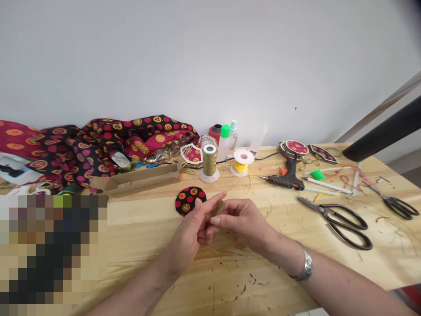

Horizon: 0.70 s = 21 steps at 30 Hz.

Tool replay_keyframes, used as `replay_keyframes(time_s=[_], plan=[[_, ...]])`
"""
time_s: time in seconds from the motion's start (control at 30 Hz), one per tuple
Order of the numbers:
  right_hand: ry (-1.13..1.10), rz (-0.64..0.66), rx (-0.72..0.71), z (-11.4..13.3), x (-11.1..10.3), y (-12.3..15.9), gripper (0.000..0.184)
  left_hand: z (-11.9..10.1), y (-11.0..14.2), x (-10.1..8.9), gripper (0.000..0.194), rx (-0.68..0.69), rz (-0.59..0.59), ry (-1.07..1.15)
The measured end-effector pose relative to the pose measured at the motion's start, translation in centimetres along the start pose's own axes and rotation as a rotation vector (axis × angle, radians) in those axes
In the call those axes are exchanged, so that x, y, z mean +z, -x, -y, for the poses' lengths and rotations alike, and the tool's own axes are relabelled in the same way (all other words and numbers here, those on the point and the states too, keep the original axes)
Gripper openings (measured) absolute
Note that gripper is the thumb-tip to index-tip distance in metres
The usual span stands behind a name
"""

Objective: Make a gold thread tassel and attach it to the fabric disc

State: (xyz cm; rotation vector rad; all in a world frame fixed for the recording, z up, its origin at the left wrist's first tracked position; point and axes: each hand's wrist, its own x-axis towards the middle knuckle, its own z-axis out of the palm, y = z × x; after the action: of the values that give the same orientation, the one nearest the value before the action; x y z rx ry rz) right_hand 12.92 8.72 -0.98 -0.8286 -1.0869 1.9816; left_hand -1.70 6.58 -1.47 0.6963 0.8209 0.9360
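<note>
Over the middle of the table, my left hand [190,226] and my right hand [245,223] meet at the fingertips. Between them they pinch a small olive-gold thread bundle [219,206], mostly covered by the fingers, so its full shape cannot be made out. Just behind my left hand lies a round black fabric piece [186,199] with red and yellow flower prints, partly hidden by the fingers. A spool of gold thread [209,163] stands upright beyond my hands, with a spool of yellow cord [242,164] to its right.
A black glue gun [289,177], large black-handled scissors [342,219] and smaller scissors [399,206] lie at the right. A cardboard tray [141,181] and bunched patterned fabric [66,149] are at the left. Bottles, including a green-capped bottle [224,142], stand by the wall.
</note>
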Motion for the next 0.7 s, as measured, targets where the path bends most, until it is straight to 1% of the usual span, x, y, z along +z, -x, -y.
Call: replay_keyframes(time_s=[0.07, 0.13, 0.23, 0.33, 0.43, 0.57, 0.7], plan=[[-0.021, 0.012, 0.003, 0.1, -0.1, 0.0, 0.028, 0.0, -0.1, -0.1, 0.064, 0.011, 0.033, 0.013], [-0.027, -0.017, 0.004, 0.3, -0.4, 0.0, 0.030, -0.1, -0.2, -0.2, 0.066, 0.036, 0.063, 0.031], [0.029, -0.161, -0.019, 0.8, -0.8, -0.1, 0.029, -0.4, -0.3, -0.3, 0.062, 0.060, 0.072, 0.058], [0.103, -0.281, -0.063, 1.3, -1.5, -0.2, 0.023, -0.6, -0.4, -0.2, 0.051, 0.027, 0.020, 0.037], [0.107, -0.306, -0.094, 1.7, -2.1, -0.2, 0.023, -0.7, -0.4, 0.0, 0.044, -0.016, -0.034, -0.022], [0.063, -0.344, -0.106, 2.0, -2.6, -0.2, 0.024, -0.9, -0.5, 0.1, 0.046, -0.036, -0.100, -0.082], [0.031, -0.363, -0.129, 2.3, -3.0, -0.2, 0.025, -1.1, -0.7, 0.0, 0.049, -0.047, -0.126, -0.187]])
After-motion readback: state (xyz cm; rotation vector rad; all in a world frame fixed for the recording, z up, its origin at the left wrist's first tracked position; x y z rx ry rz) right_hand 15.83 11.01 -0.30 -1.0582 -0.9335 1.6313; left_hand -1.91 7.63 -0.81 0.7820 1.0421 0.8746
